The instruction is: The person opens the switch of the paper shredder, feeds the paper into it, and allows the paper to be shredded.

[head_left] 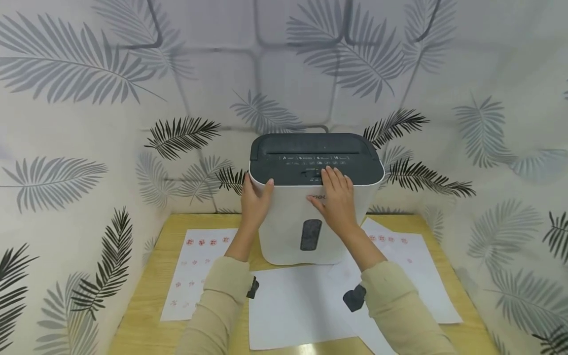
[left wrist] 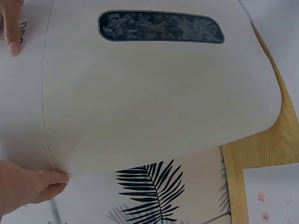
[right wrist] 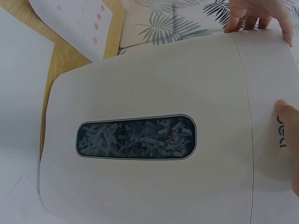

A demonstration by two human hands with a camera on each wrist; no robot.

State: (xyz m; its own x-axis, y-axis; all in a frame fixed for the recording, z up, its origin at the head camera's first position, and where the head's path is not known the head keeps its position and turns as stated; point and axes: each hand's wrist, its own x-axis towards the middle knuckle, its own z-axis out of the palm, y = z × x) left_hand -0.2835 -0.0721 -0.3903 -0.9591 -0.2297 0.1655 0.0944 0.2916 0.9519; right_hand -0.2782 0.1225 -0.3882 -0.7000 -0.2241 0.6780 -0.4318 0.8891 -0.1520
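We are gripping the shredder (head_left: 284, 222) on the worktop (head_left: 142, 301) with our left hand (head_left: 256, 203) and resting our uncurled right hand (head_left: 339, 202) by its switch (head_left: 312, 173), probably setting it, so likely needing a careful push.

Shredder (head_left: 284, 229): white body, dark top | 1 front window (head_left: 311, 234) showing paper shreds (right wrist: 149, 139) | upright on wooden table (head_left: 148, 296) | left hand (head_left: 255, 204) grips side | right hand (head_left: 339, 204) touches top, front

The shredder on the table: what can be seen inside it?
Jumbled pale paper scraps show through the front window of the shredder; its white walls and dark top hide the rest from sight.
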